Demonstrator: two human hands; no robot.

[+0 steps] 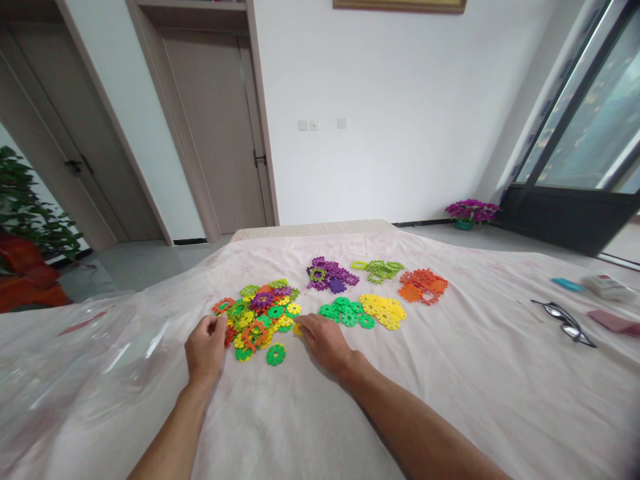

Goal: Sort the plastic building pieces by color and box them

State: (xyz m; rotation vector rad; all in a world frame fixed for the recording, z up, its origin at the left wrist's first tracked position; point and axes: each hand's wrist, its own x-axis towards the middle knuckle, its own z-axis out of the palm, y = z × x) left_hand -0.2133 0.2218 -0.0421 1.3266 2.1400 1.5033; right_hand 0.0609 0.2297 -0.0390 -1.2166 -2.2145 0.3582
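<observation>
A mixed pile of plastic interlocking pieces [257, 313] in green, yellow, orange and purple lies before me. At its left edge my left hand [206, 348] rests with curled fingers, whose tips are partly hidden. My right hand [325, 341] is at the pile's right side, its fingers closed on a yellow flower-shaped disc [298, 329]. Nearer to me, a green disc [275, 355] lies apart from the pile. Beyond my right hand are single-colour groups: green discs [349, 316], yellow discs [384, 311], orange pieces [430, 285], light green pieces [384, 270] and purple pieces [335, 272].
A pale patterned cloth [480, 373] covers the surface. Clear plastic packaging [125, 360] lies at the left. Eyeglasses [567, 325], a blue item [567, 285] and a pink item [613, 322] are at the right. A light green square frame [316, 274] sits on the purple group.
</observation>
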